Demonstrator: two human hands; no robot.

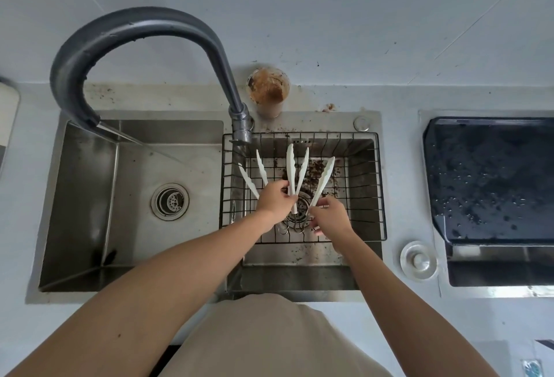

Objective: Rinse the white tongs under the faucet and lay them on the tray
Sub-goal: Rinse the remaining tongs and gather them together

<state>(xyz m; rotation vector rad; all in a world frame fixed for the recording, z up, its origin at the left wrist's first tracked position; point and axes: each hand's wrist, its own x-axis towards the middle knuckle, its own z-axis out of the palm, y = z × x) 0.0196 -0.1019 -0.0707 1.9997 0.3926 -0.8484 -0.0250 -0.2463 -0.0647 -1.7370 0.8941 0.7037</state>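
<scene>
We hold the white tongs [295, 171] at frame centre over the wire basket [380, 196]: left hand [274, 198] and right hand [328, 216] fingers clamped on them. Rinsing under the faucet [126, 31] and the dark tray [491, 178] at right seemingly remain.

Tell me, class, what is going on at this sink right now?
A person stands at a double sink, both hands over the wire basket in the right basin. The left hand grips white tongs fanned out above the basket, and the right hand holds another pair. The faucet spout points into the left basin, away from the tongs. The dark tray on the right holds only water drops.
</scene>
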